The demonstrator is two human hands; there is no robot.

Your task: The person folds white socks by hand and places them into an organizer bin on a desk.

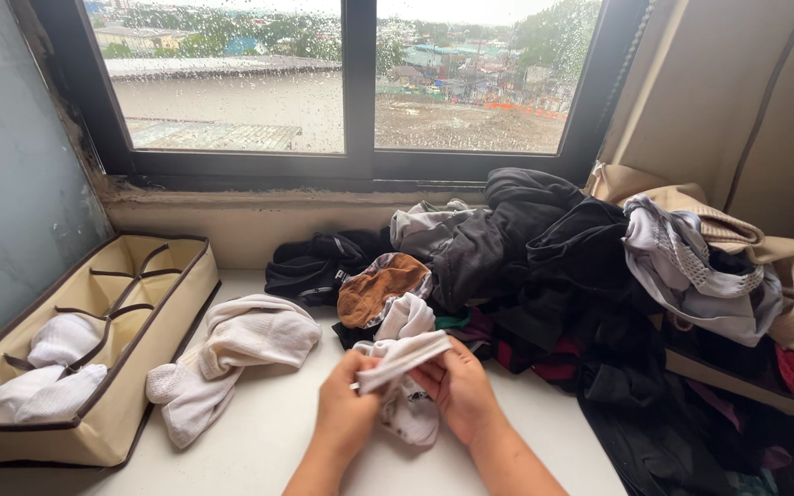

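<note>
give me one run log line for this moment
left hand: holds white sock | right hand: holds same sock | organiser: rolled white socks inside | clothes pile: behind hands

white sock (403,356), beige organizer (163,317)

My two bare forearms come up from the near edge of the desk and lean in toward each other, so that my hands meet just above its near middle. My left hand (346,404) is turned back-up, fingers curled under and thumb pressed on top, its grip pinched closed. My right hand (459,386) sits just beside it, almost touching, knuckles raised and fingers folded in toward the left, its grip closed too.
</note>
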